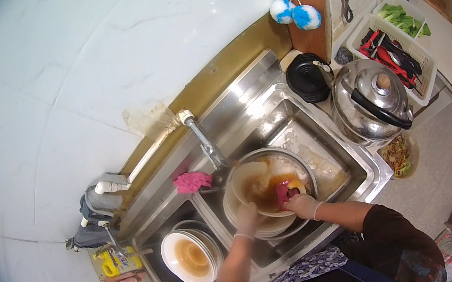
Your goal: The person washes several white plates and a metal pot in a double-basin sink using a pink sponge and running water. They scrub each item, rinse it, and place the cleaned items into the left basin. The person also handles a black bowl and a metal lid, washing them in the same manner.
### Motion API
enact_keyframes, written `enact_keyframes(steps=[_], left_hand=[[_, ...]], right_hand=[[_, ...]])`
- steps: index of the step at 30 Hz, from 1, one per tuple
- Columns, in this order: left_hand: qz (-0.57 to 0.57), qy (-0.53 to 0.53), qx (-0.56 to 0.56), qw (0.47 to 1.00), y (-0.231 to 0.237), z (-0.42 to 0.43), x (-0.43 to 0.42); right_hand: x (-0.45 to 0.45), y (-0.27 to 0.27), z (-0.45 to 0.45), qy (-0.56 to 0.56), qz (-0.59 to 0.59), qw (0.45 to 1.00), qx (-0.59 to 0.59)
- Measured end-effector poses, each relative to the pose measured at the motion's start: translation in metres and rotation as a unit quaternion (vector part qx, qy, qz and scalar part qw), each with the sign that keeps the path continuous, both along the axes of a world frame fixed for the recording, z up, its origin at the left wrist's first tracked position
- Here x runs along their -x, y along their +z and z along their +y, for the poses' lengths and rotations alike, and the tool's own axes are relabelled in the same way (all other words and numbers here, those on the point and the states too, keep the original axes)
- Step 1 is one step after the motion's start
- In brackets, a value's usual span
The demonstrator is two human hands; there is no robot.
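My left hand [246, 219], in a thin pale glove and slightly blurred, grips the near rim of a tilted whitish bowl [239, 179]. Brownish liquid shows inside that bowl. My right hand [303, 206], gloved as well, presses a dark pink cloth [282, 193] against the bowl's inner right side. Something yellow shows beside the cloth; what it is I cannot tell. Further pale bowls are stacked beneath, within a large round metal basin [312, 171]. This basin sits in the stainless steel sink, partly over the right compartment. Above its far rim ends the metal faucet [209, 146].
White bowls [168, 253] stand stacked in the left sink compartment. A bright pink cloth [192, 181] lies on the ledge behind. Right of the sink are a lidded metal pot [349, 105], a utensil basket [430, 68] and a food-scrap container [411, 162]. A yellow detergent bottle [116, 264] stands left.
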State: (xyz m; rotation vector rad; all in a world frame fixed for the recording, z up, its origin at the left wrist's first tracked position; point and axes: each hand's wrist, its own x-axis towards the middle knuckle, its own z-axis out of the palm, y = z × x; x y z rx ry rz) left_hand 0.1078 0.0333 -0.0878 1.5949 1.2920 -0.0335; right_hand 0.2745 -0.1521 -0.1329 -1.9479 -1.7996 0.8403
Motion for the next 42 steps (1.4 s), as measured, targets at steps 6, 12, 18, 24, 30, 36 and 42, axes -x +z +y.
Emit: enact_keyframes(steps=[6,12,18,24,30,36,42], left_hand=[[0.014,0.022,-0.094,0.995,-0.018,-0.008,-0.001],[0.014,0.013,-0.106,0.994,-0.022,0.002,0.008],[0.215,-0.120,-0.108,0.963,-0.036,-0.006,0.004],[-0.128,0.078,-0.020,0.988,-0.043,0.031,0.014],[-0.101,0.129,0.033,0.986,0.002,0.015,0.002],[-0.232,0.219,0.105,0.942,0.033,-0.009,0.014],[-0.245,0.067,0.041,0.966,0.023,-0.030,0.057]], right_hand=[[0.043,0.022,0.006,-0.090,0.210,0.953,-0.200],[0.002,0.005,-0.009,0.023,-0.004,0.998,-0.055],[0.032,0.027,-0.003,-0.049,0.207,0.967,-0.142],[-0.006,-0.003,-0.022,0.018,-0.028,0.999,-0.036],[0.015,0.027,-0.006,-0.036,0.063,0.991,-0.114],[-0.005,0.077,0.018,-0.248,0.202,0.942,-0.104],[-0.062,0.109,0.007,-0.436,0.644,0.616,-0.128]])
